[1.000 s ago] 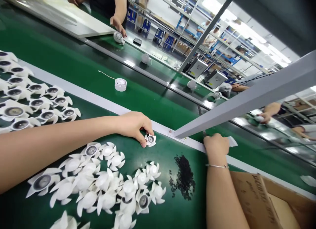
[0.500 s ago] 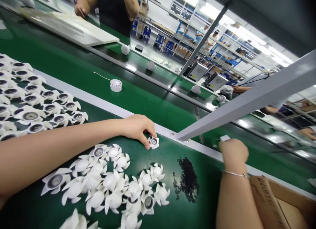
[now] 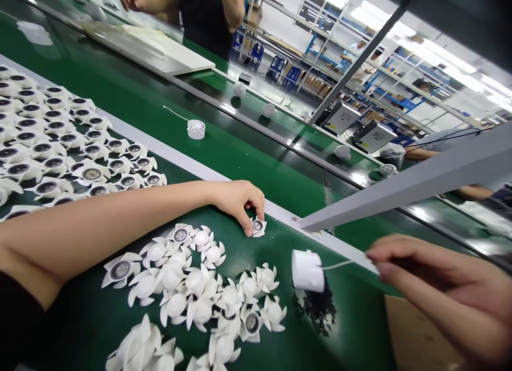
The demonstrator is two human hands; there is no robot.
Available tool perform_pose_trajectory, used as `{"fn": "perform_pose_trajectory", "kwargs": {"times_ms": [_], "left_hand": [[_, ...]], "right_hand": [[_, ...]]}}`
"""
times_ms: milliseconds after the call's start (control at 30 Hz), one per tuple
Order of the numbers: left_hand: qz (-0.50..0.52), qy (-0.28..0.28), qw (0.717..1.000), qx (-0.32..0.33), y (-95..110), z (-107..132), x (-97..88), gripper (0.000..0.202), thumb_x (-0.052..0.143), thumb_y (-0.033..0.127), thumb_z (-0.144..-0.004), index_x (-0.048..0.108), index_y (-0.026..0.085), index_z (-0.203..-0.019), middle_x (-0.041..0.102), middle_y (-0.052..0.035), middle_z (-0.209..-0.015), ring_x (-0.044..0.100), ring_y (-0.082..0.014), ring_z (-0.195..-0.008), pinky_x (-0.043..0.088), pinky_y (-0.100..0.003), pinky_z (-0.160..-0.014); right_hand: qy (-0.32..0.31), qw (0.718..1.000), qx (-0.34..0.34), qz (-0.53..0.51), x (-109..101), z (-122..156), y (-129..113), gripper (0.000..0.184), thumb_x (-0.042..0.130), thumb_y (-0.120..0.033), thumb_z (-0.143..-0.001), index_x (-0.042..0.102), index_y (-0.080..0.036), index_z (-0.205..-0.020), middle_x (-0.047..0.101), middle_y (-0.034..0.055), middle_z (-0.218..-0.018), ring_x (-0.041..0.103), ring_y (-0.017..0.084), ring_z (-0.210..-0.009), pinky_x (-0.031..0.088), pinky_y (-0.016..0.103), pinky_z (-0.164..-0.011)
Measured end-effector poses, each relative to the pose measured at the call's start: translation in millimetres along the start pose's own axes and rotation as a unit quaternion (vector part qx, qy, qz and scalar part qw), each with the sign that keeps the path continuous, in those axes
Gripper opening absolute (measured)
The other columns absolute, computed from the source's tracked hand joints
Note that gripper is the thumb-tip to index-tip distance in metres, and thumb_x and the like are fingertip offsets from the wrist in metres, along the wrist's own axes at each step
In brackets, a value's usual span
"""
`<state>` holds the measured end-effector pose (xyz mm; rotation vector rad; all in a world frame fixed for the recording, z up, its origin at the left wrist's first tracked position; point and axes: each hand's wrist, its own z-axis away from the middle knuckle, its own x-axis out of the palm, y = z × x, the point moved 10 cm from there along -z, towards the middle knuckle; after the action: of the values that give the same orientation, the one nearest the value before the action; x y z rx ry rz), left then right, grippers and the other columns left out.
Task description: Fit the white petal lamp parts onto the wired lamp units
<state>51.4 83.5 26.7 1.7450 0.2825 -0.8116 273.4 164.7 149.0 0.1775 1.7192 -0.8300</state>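
Green worktable [image 3: 352,323] carries rows of white fans [image 3: 91,173] at far left. Left hand [image 3: 239,201] pinches one small fan [image 3: 260,227] near the table's far edge, beyond a loose pile of fans [image 3: 194,280]. Farther right, a white cup [image 3: 308,270] overlaps the black bits [image 3: 320,311] — contact cannot be told. Right hand [image 3: 446,291] appears to pinch the cup's cord [image 3: 338,265]. Step in hand, as judged: handling the cup by its cord — next move calls for a steady grip on both parts.
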Motion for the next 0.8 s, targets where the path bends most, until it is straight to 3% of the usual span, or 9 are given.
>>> {"fn": "perform_pose_trajectory", "kwargs": {"times_ms": [67, 133, 267, 367, 500, 600, 700, 733, 800], "left_hand": [[0.006, 0.002, 1.000, -0.001, -0.9, 0.3, -1.0, 0.039, 0.089, 0.040, -0.061, 0.079, 0.024, -0.095, 0.068, -0.0002, -0.093, 0.056, -0.0124, -0.077, 0.041, -0.022, -0.066], [0.011, 0.009, 1.000, -0.003, -2.3, 0.1, -1.8, 0.039, 0.089, 0.040, -0.061, 0.078, 0.024, -0.095, 0.068, -0.0001, -0.092, 0.054, -0.0121, -0.075, 0.040, -0.023, -0.065], [0.008, 0.016, 1.000, 0.000, -4.8, -1.3, -1.3, 0.039, 0.088, 0.044, -0.062, 0.078, 0.025, -0.095, 0.067, 0.0000, -0.091, 0.053, -0.0124, -0.074, 0.039, -0.023, -0.064], [0.001, 0.022, 1.000, -0.002, -5.7, -2.2, -2.0, 0.040, 0.087, 0.043, -0.062, 0.077, 0.024, -0.096, 0.067, -0.0001, -0.091, 0.053, -0.0121, -0.073, 0.040, -0.023, -0.064], [-0.003, 0.023, 1.000, -0.003, -3.7, -2.1, -1.6, 0.038, 0.087, 0.042, -0.063, 0.077, 0.023, -0.094, 0.066, -0.0002, -0.090, 0.052, -0.0116, -0.072, 0.040, -0.023, -0.064], [0.009, 0.022, 1.000, -0.011, -5.5, -1.4, -1.7, 0.045, 0.087, 0.046, -0.061, 0.075, 0.023, -0.098, 0.065, -0.0007, -0.092, 0.051, -0.0118, -0.072, 0.041, -0.023, -0.065], [0.098, 0.040, 0.994, -0.037, -14.9, -0.7, -6.4, 0.082, 0.091, 0.051, -0.050, 0.063, 0.025, -0.122, 0.060, -0.0023, -0.106, 0.049, -0.0098, -0.069, 0.043, -0.024, -0.064], [0.143, 0.049, 0.988, -0.040, -17.7, -0.5, -8.5, 0.089, 0.090, 0.053, -0.049, 0.058, 0.025, -0.127, 0.058, -0.0029, -0.108, 0.049, -0.0090, -0.067, 0.043, -0.024, -0.063], [0.224, 0.061, 0.972, -0.036, -20.5, -0.2, -11.8, 0.085, 0.087, 0.056, -0.054, 0.056, 0.023, -0.125, 0.054, -0.0028, -0.107, 0.050, -0.0084, -0.067, 0.044, -0.024, -0.062]], "right_hand": [[-0.045, 0.998, 0.000, -0.031, 29.8, -14.4, -30.0, 0.016, 0.063, -0.043, -0.084, 0.071, -0.029, -0.087, 0.072, 0.0020, -0.090, 0.068, 0.021, -0.078, 0.055, 0.028, -0.065], [-0.038, 0.998, 0.011, -0.046, 47.2, -26.6, -43.9, 0.017, 0.061, -0.042, -0.084, 0.070, -0.028, -0.087, 0.072, 0.0014, -0.087, 0.067, 0.018, -0.073, 0.054, 0.028, -0.065], [-0.019, 0.994, 0.018, -0.105, 74.8, -37.4, -46.4, 0.028, 0.064, -0.045, -0.083, 0.064, -0.026, -0.103, 0.070, 0.0040, -0.100, 0.066, 0.020, -0.084, 0.056, 0.032, -0.073], [-0.038, 0.998, -0.016, -0.055, 100.1, -40.8, -48.3, 0.038, 0.073, -0.044, -0.076, 0.059, -0.025, -0.106, 0.065, 0.0067, -0.111, 0.063, 0.024, -0.098, 0.054, 0.039, -0.084], [-0.059, 0.995, -0.074, -0.003, 131.8, -47.5, -52.7, 0.022, 0.068, -0.029, -0.080, 0.060, -0.022, -0.099, 0.061, 0.0086, -0.115, 0.061, 0.023, -0.098, 0.053, 0.039, -0.085], [-0.028, 0.997, -0.067, -0.023, 133.5, -52.5, -47.1, 0.020, 0.067, -0.030, -0.083, 0.060, -0.023, -0.100, 0.064, 0.0069, -0.105, 0.063, 0.022, -0.091, 0.055, 0.039, -0.079], [0.054, 0.992, -0.044, -0.109, 115.1, -52.2, -42.6, 0.028, 0.073, -0.037, -0.080, 0.058, -0.024, -0.100, 0.066, 0.0063, -0.109, 0.066, 0.022, -0.094, 0.057, 0.038, -0.082], [0.069, 0.988, -0.057, -0.129, 111.1, -51.0, -46.3, 0.026, 0.074, -0.037, -0.080, 0.059, -0.024, -0.097, 0.066, 0.0059, -0.113, 0.067, 0.021, -0.097, 0.057, 0.037, -0.084], [0.071, 0.984, -0.111, -0.123, 111.2, -48.5, -61.5, 0.018, 0.075, -0.035, -0.080, 0.063, -0.024, -0.089, 0.066, 0.0046, -0.118, 0.066, 0.021, -0.102, 0.057, 0.036, -0.088]]}}
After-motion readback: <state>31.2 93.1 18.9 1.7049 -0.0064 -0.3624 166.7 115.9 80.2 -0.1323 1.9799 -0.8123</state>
